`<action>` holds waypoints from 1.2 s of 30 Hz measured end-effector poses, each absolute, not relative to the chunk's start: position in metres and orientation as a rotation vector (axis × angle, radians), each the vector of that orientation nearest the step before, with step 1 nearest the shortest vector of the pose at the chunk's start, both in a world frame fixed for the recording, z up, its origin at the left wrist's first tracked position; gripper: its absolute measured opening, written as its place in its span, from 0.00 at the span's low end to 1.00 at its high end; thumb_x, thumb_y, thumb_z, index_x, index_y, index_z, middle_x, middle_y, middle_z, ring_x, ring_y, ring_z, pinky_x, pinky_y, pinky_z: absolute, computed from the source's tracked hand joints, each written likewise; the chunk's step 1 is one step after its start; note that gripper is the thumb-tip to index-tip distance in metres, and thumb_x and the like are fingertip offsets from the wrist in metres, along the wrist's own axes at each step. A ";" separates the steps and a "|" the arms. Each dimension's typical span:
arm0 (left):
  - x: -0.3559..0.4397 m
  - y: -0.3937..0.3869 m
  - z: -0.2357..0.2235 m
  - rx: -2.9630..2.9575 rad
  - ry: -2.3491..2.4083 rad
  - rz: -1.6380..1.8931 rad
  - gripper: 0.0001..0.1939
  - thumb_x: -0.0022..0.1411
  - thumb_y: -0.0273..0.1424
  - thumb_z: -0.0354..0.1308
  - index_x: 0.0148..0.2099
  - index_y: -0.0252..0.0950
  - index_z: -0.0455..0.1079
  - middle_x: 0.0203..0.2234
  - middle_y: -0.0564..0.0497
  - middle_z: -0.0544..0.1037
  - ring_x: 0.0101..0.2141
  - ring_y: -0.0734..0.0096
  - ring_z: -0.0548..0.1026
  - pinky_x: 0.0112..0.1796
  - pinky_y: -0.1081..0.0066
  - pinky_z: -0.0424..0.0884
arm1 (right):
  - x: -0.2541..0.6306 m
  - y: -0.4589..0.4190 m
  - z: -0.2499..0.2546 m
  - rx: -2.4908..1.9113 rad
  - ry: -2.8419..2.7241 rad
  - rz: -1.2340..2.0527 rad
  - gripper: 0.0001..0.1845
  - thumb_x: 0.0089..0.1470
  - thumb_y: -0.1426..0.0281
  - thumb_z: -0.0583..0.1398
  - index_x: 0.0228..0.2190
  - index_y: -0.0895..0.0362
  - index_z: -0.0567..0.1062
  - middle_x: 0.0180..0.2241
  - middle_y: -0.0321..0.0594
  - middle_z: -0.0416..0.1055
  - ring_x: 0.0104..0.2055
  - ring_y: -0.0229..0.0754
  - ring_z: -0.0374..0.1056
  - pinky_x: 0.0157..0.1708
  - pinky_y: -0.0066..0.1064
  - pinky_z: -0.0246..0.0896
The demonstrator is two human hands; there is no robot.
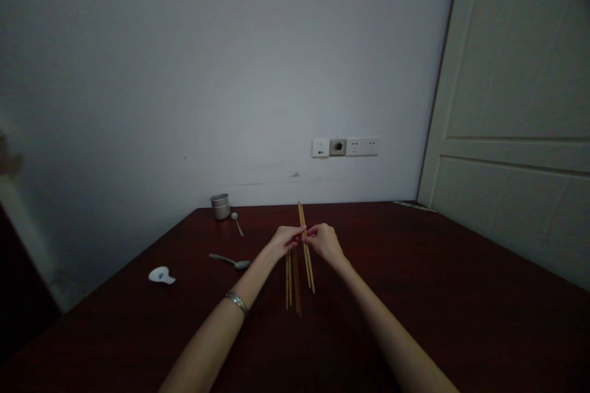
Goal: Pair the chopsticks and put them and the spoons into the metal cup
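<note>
A pair of pale wooden chopsticks (309, 267) slants upright between my two hands, raised in front of me. With its fingertips pinched, my left hand (286, 238) grips the pair from the left. From the other side, my right hand (324, 242) closes its thumb and fingers on the same pair. Below my left hand, more light chopsticks (288, 285) and some reddish-brown chopsticks (297, 288) point toward me. My left hand covers their upper ends, so I cannot tell whether it also holds them.
To the left are a metal spoon (230, 260), a white ceramic spoon (161, 275), a small spoon (237, 224) and a metal cup (220, 206) near the wall. The dark red table (415, 295) meets the wall, which carries sockets (362, 147). A pale door (516, 153) stands right.
</note>
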State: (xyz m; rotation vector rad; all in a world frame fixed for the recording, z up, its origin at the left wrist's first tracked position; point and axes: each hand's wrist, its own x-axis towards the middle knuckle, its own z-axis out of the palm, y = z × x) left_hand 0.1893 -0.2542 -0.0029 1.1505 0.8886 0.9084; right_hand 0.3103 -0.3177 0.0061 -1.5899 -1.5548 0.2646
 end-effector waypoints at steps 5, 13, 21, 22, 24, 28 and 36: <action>0.192 -0.257 -0.002 1.167 0.901 0.948 0.15 0.35 0.33 0.68 0.21 0.27 0.70 0.10 0.56 0.64 0.13 0.85 0.59 0.14 0.80 0.51 | 0.308 -0.319 0.010 -1.666 -1.578 0.195 0.06 0.38 0.67 0.62 0.20 0.57 0.77 0.20 0.44 0.73 0.24 0.42 0.69 0.22 0.26 0.53; 0.195 -0.258 -0.002 1.178 0.883 0.954 0.15 0.35 0.33 0.68 0.17 0.28 0.67 0.10 0.56 0.64 0.13 0.85 0.59 0.14 0.80 0.52 | 0.300 -0.324 0.023 -1.788 -1.606 0.062 0.16 0.35 0.59 0.64 0.21 0.60 0.75 0.25 0.52 0.73 0.29 0.48 0.70 0.26 0.29 0.57; 0.195 -0.254 -0.006 1.202 0.954 0.905 0.14 0.35 0.31 0.67 0.18 0.29 0.66 0.11 0.57 0.64 0.13 0.86 0.57 0.13 0.80 0.47 | 0.296 -0.327 0.029 -1.978 -1.630 0.090 0.19 0.39 0.58 0.61 0.29 0.62 0.75 0.32 0.56 0.73 0.35 0.51 0.71 0.31 0.31 0.60; 0.195 -0.254 -0.005 1.210 0.959 0.900 0.14 0.35 0.31 0.67 0.18 0.29 0.66 0.11 0.57 0.63 0.13 0.86 0.57 0.13 0.80 0.47 | 0.296 -0.327 0.028 -1.985 -1.629 0.096 0.19 0.39 0.59 0.61 0.30 0.62 0.75 0.32 0.55 0.73 0.35 0.51 0.71 0.31 0.31 0.60; 0.195 -0.255 -0.005 1.220 0.976 0.892 0.14 0.35 0.32 0.67 0.19 0.29 0.66 0.11 0.57 0.63 0.13 0.86 0.57 0.14 0.80 0.48 | 0.296 -0.326 0.027 -1.996 -1.622 0.121 0.20 0.39 0.58 0.61 0.31 0.62 0.75 0.33 0.54 0.73 0.36 0.51 0.71 0.31 0.31 0.60; 0.193 -0.257 -0.003 1.231 1.030 0.879 0.14 0.36 0.34 0.67 0.20 0.29 0.68 0.10 0.57 0.63 0.13 0.85 0.58 0.15 0.80 0.51 | 0.295 -0.324 0.023 -2.034 -1.582 0.185 0.23 0.38 0.57 0.62 0.33 0.62 0.75 0.33 0.54 0.73 0.36 0.50 0.70 0.31 0.30 0.60; 0.192 -0.256 -0.004 1.322 1.039 0.851 0.16 0.38 0.38 0.66 0.23 0.28 0.70 0.11 0.56 0.64 0.14 0.85 0.58 0.16 0.79 0.50 | 0.296 -0.322 0.020 -2.053 -1.546 0.215 0.26 0.36 0.55 0.62 0.33 0.62 0.74 0.34 0.55 0.73 0.37 0.53 0.70 0.30 0.31 0.62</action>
